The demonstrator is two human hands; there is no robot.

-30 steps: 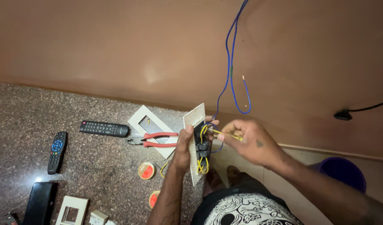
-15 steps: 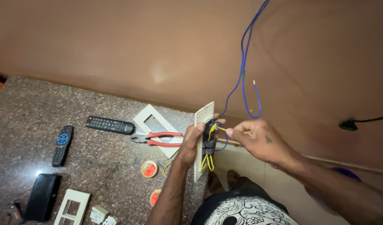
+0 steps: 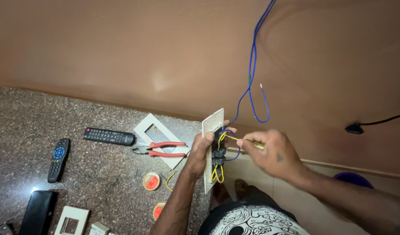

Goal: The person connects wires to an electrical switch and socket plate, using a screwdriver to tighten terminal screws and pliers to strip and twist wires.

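Hands meet at the lower middle of the frame, where we see our left hand (image 3: 200, 154) wrapped around the edge of a cream switch plate (image 3: 211, 143), holding it upright on its side with the back turned to the right. Black switch modules (image 3: 218, 156) sit on that back face, with short yellow wires (image 3: 217, 173) looped between them. Our right hand (image 3: 272, 154), just right of the plate, pinches a small yellow-handled screwdriver (image 3: 252, 142) whose tip points at the modules. Blue wires (image 3: 252, 74) rise from the plate toward the top of the frame against the brown wall (image 3: 121, 52); one loops down and ends in a bare tip.

Left of the plate, on the speckled stone counter (image 3: 91, 174), we see red-handled pliers (image 3: 163, 149) lying across a white frame plate (image 3: 154, 130). Two rolls of tape (image 3: 151, 181) sit near our left forearm. Further left lie a long black remote (image 3: 108, 136) and a smaller remote with a blue ring (image 3: 59, 159). At the lower left edge are a black phone-like slab (image 3: 38, 212) and another white frame (image 3: 72, 220). At the far right, a black cable (image 3: 374, 122) runs along the wall.
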